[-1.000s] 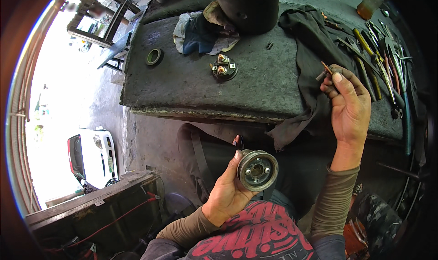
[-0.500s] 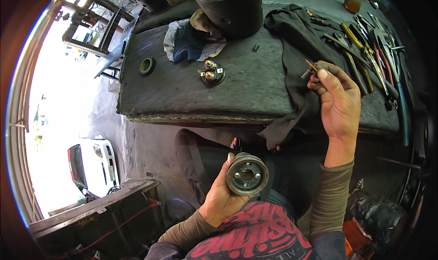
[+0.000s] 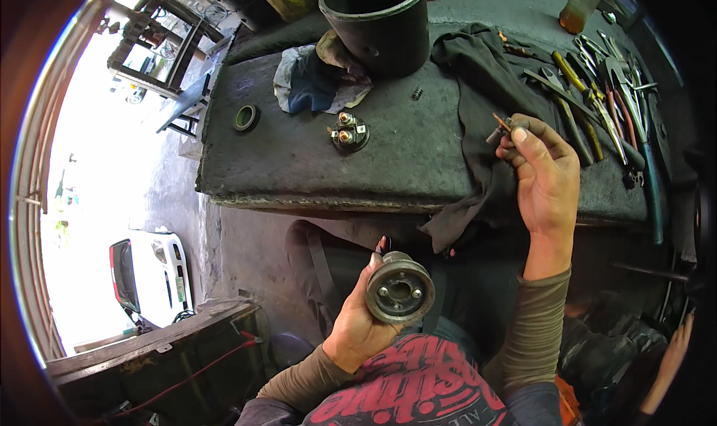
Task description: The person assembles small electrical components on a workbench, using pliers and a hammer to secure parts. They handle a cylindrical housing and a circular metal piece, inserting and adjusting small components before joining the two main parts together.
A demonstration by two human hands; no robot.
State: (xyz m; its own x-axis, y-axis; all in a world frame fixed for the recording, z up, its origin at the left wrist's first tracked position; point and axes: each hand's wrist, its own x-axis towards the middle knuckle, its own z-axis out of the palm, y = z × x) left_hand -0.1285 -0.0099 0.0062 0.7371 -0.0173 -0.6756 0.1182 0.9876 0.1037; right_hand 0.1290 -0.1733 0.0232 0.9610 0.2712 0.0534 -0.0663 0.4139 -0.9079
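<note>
My left hand is wrapped round a dark metal cylinder housing above my lap, its open round face with screw heads inside turned up. Over the bench's front part, my right hand pinches a small part with a copper-coloured pin and a grey stub; the fingers hide the rest of it. A round black terminal cap with two copper studs rests on the bench, left of my right hand. Farther back lies a small coil spring. Off to the left is a dark ring.
A black bucket stands at the back beside a crumpled rag. Dark cloth hangs over the bench's front edge. Several pliers and other tools lie right, below a bottle. Another person's arm shows at lower right.
My right hand has come slightly left and lower in the picture, still pinching the small part. The housing in my left hand has turned a little. Another person's arm has appeared at the right.
</note>
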